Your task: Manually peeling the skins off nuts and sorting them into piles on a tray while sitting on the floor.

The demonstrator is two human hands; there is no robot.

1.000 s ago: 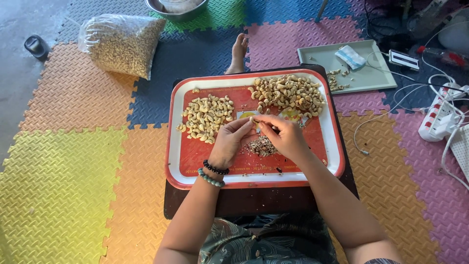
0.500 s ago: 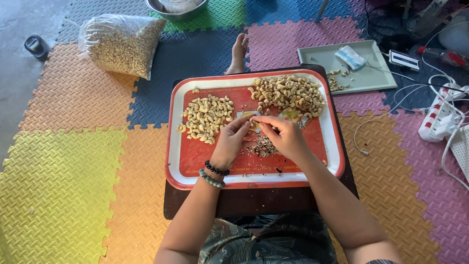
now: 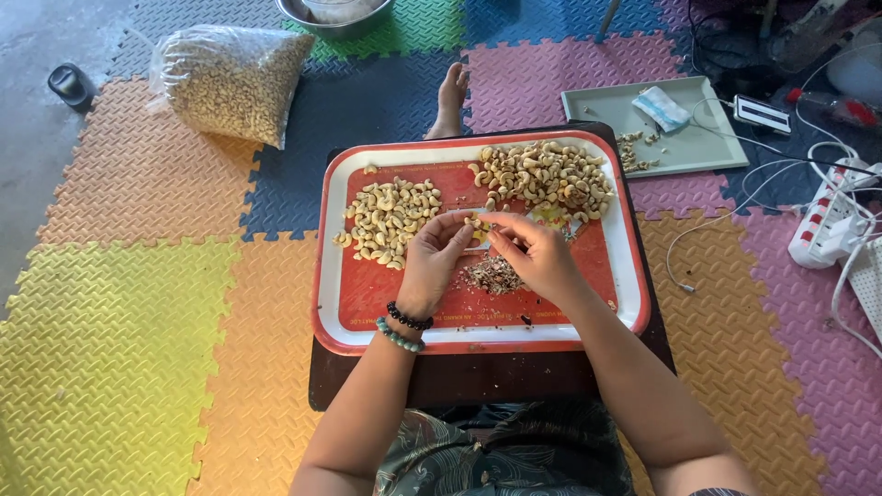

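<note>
Sitting on a floor of coloured foam mats, a person works over a small dark wooden tabletop point(image 3: 478, 381) set across the lap. On it rests a red rectangular plastic tray with a white rim point(image 3: 323, 276).

The left hand point(image 3: 432, 266), with two bead bracelets point(image 3: 404, 326) at the wrist, and the right hand point(image 3: 533, 257) meet above the tray's middle. Their fingers point(image 3: 459, 230) are pinched narrow around one small pale curved cashew nut point(image 3: 475, 221), held just clear of the tray. The nut looks very light, hard and brittle, likely to snap if squeezed; gripping it by the two ends of its curve seems safest. Its long axis appears to run roughly left to right, though it is too small to say which way the curve faces.

Just below the hands lies a little heap of brown skin flakes point(image 3: 491, 274). On the tray's left is a pile of pale peeled cashews point(image 3: 390, 220); at the far right, a larger pile of darker cashews point(image 3: 547, 174).

Beyond the tray, a bare foot point(image 3: 450, 96), a grey-green flat tray point(image 3: 698, 147), a clear plastic bag of nuts point(image 3: 234, 78) and a metal bowl point(image 3: 335, 14).
</note>
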